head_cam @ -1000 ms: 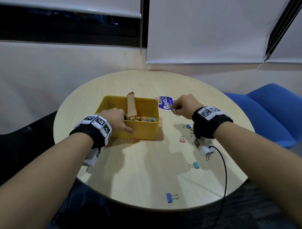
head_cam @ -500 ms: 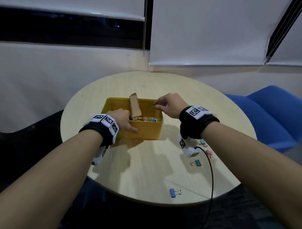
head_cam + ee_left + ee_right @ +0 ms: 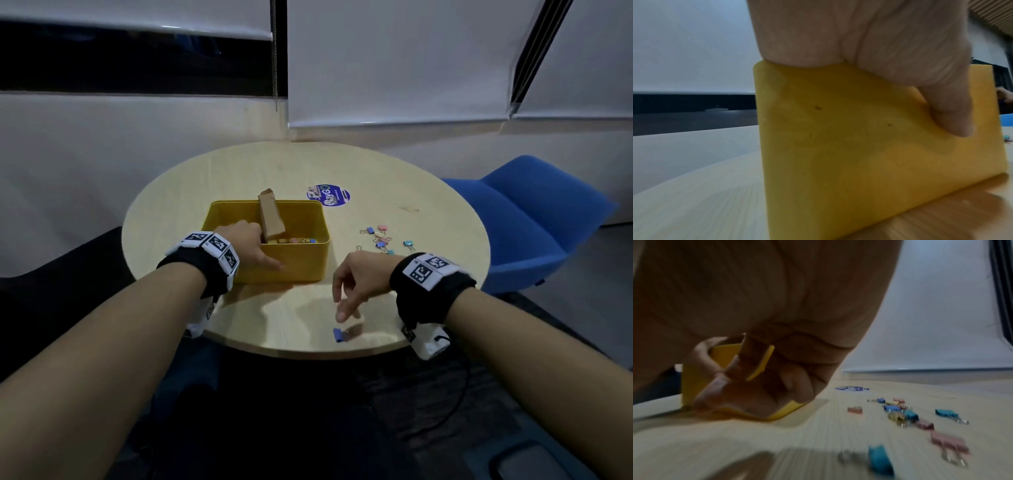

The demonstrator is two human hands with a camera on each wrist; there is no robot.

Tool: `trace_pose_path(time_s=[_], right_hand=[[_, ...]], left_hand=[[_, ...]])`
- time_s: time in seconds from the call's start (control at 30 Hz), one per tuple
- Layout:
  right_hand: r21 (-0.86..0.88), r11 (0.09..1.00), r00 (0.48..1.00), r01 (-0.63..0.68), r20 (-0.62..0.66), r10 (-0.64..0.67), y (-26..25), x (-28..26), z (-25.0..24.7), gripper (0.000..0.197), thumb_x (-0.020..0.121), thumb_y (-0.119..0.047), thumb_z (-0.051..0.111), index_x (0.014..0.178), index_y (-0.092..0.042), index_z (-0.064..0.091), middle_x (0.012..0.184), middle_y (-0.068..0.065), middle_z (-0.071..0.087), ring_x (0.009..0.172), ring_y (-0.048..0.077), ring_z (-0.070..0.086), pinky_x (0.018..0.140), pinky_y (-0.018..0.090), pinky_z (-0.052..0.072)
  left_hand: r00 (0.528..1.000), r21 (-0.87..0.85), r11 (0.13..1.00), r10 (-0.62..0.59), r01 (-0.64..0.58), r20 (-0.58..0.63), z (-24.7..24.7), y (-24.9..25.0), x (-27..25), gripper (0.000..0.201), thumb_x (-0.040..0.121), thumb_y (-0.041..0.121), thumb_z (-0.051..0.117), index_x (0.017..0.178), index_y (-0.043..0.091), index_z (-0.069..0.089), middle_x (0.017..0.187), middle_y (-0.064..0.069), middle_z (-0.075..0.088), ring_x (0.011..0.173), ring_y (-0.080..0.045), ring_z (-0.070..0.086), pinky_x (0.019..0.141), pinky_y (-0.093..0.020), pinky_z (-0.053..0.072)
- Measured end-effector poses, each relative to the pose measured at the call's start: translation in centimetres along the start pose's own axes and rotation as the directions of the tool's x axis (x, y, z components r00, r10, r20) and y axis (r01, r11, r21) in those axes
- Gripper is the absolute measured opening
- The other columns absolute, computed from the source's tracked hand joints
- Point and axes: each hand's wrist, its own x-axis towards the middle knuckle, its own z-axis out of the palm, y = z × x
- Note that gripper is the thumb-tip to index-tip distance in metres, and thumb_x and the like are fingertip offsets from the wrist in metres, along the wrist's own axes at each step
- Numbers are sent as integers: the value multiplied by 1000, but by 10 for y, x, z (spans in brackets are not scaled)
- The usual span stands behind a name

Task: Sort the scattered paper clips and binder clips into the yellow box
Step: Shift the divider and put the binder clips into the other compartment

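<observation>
The yellow box [image 3: 287, 263] stayed gripped by the left hand [image 3: 245, 245]; the right hand [image 3: 359, 282] had left it, empty fingers [image 3: 340, 315] loosely spread above the blue binder clip [image 3: 338, 335], judged next.

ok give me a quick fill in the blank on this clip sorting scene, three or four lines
1. The left hand grips the near wall of the ____ box.
2. The right hand reaches down toward a lone ____ binder clip at the table's near edge.
3. Upright inside the box stands a brown ____ divider.
4. Right of the table is a ____ chair.

Missing words: yellow; blue; cardboard; blue
</observation>
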Motion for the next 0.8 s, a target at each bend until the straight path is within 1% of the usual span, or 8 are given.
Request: trace_pose_path(time_s=[0.13, 0.2, 0.37, 0.47, 0.53, 0.6, 0.67, 0.8], right_hand=[[-62, 998, 1000, 0, 21, 1, -1, -4, 24, 33, 62, -44, 85, 85, -25, 72, 69, -14, 64, 74, 9, 60, 71, 24, 48], [-72, 997, 1000, 7, 2, -7, 2, -4, 31, 27, 64, -40, 85, 82, -25, 71, 66, -15, 59, 73, 7, 57, 75, 26, 49], [-61, 998, 998, 17, -62, -21, 12, -2, 38, 19, 72, -36, 81, 72, -25, 66, 66, -11, 59, 71, 11, 57, 66, 24, 47], [-91, 996, 991, -8, -131, -4, 18, -3, 32, 20, 75, -37, 77, 80, -18, 70, 70, -9, 62, 71, 9, 57, 66, 23, 47], [-113, 992, 969, -60, -243, 31, 29, -5, 23, 23, 76, -37, 75, 85, -15, 71, 75, -5, 65, 73, 11, 58, 70, 27, 49], [-129, 979, 915, -157, -392, 95, 46, -8, 12, 25, 77, -36, 72, 87, -14, 71, 82, 0, 68, 77, 16, 61, 70, 29, 50], [-109, 961, 858, -255, -483, 173, 66, -12, 5, 24, 77, -36, 70, 88, -14, 70, 88, 2, 69, 82, 19, 61, 67, 27, 47], [-26, 950, 850, -311, -456, 265, 87, -11, 5, 26, 78, -35, 73, 92, -13, 70, 94, 4, 66, 88, 20, 61, 65, 25, 42]], left_hand=[[1000, 4, 1000, 1, -1, -4, 3, 6, -12, 75, 69, 70, 65, 120, 16, 52, 117, -3, 60, 106, -23, 59, 89, -36, 48], [1000, 11, 1000, -4, 4, -7, 3, 7, -14, 75, 69, 70, 65, 119, 15, 53, 116, -4, 60, 104, -23, 59, 86, -35, 48], [1000, 25, 1000, -19, 19, -4, 2, 8, -13, 75, 68, 71, 66, 114, 13, 53, 114, -5, 59, 104, -24, 57, 87, -34, 49], [1000, 23, 999, -25, 25, 7, 1, 9, -11, 77, 67, 72, 66, 115, 13, 53, 112, -5, 58, 102, -23, 56, 90, -36, 49], [1000, 16, 1000, -27, 26, 16, 1, 9, -10, 78, 67, 71, 66, 116, 13, 52, 106, -3, 56, 96, -21, 54, 90, -36, 49], [999, 4, 1000, -26, 26, 24, 1, 9, -9, 79, 67, 70, 67, 118, 13, 52, 105, -2, 56, 96, -21, 54, 91, -37, 49], [999, -7, 1000, -28, 29, 27, 1, 8, -9, 79, 67, 70, 67, 120, 13, 52, 108, -3, 57, 100, -22, 56, 92, -37, 49], [999, 3, 999, -35, 35, 24, 1, 9, -6, 80, 66, 71, 67, 119, 13, 53, 107, -2, 57, 97, -22, 56, 91, -38, 50]])
